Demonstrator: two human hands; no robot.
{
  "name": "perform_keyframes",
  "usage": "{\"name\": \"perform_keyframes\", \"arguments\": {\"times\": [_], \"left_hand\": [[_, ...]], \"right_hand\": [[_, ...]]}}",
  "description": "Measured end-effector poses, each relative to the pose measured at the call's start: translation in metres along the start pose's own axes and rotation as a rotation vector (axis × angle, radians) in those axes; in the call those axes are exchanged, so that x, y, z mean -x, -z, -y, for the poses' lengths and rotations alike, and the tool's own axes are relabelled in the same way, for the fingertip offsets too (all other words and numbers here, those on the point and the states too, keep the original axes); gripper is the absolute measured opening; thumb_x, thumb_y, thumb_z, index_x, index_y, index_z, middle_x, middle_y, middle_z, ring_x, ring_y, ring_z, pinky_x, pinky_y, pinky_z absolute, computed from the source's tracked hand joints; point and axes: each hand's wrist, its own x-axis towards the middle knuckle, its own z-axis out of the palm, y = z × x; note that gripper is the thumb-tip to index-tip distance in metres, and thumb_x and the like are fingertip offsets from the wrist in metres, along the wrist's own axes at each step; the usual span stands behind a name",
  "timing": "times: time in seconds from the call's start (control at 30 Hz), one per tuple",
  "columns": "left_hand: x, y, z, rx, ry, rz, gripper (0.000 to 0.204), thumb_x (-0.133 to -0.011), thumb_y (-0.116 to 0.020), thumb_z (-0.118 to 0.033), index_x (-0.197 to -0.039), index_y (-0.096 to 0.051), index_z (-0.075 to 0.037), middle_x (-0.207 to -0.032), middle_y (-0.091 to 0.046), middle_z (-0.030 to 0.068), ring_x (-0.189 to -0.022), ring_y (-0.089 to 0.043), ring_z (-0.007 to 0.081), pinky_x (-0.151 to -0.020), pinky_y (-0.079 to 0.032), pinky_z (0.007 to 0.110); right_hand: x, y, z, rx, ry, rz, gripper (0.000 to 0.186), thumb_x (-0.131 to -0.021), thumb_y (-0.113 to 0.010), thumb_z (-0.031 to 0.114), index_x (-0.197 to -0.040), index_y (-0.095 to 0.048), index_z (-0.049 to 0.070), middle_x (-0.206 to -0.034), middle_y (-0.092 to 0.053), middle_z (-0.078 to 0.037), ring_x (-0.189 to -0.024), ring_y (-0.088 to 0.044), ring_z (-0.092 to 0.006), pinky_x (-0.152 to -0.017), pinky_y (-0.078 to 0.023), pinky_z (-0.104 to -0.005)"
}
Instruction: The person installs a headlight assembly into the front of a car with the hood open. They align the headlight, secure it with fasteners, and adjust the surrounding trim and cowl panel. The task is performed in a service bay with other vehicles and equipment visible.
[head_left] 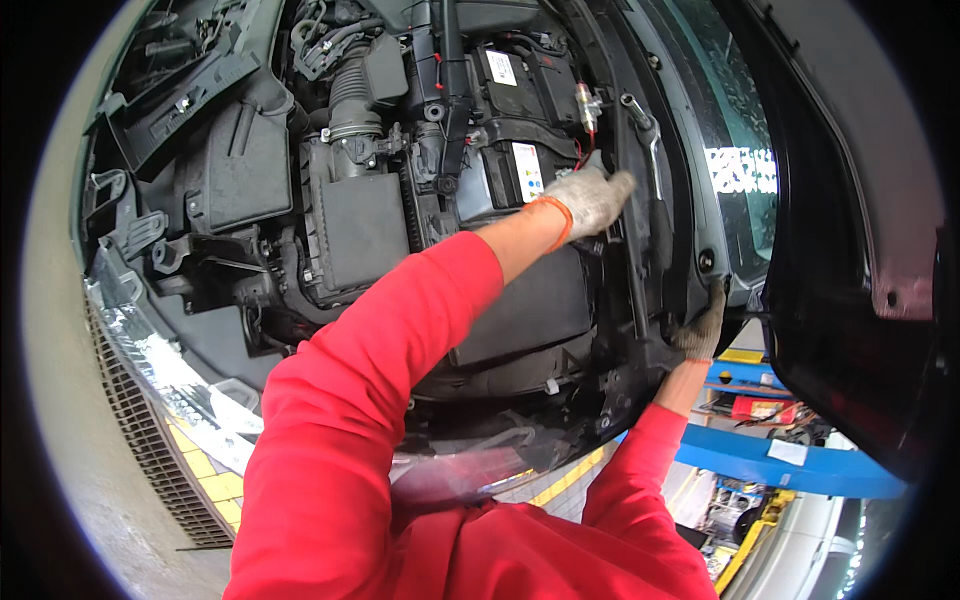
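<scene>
1. Work in the head view looks, in my judgement, about midway: the engine parts (350, 100) are uncovered, the battery (526, 170) and a large black box (368, 225) sit in place, and closing everything up seems left.
2. Left hand (590, 203), gloved, is just beside the red wire (591, 142), which is at the far right of the engine parts, near a clear tube (586, 104). I cannot tell whether this hand grasps something.
3. Right hand (700, 332), also gloved, is at the near right, by the edge of the car body (690, 150). Its grip I cannot tell.
4. Shiny metal bar (656, 168), perhaps a wrench, lies between left hand and windshield (735, 110).
5. Grey floor (60, 260) is at left, with dark grating (140, 420) and yellow tiles (222, 486); at near right is a blue beam (840, 478) bearing white paper (787, 452).
</scene>
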Motion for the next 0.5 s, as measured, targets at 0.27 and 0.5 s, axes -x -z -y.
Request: {"name": "perform_keyframes", "arguments": {"times": [0.27,0.5], "left_hand": [[0.012,-0.009,-0.004,0.800,0.274,0.030,0.099,-0.099,-0.067,-0.065,-0.153,-0.049,0.017,-0.145,-0.068,0.0393,-0.139,-0.068,0.0474,-0.120,-0.052,0.046],[-0.004,-0.035,-0.006,0.860,0.198,-0.001,0.097,-0.100,-0.067,-0.057,-0.162,-0.039,0.013,-0.145,-0.065,0.0403,-0.139,-0.066,0.0500,-0.117,-0.053,0.049]], "right_hand": [[0.012,0.002,0.011,-0.030,-0.205,-0.013,0.059,-0.107,-0.064,0.060,-0.157,-0.061,0.027,-0.158,-0.061,0.002,-0.141,-0.060,-0.0216,-0.097,-0.060,-0.0459],[0.024,-0.015,0.015,0.008,-0.129,-0.041,0.059,-0.106,-0.064,0.061,-0.151,-0.065,0.023,-0.144,-0.073,-0.002,-0.128,-0.071,-0.0248,-0.087,-0.065,-0.0461]]}}
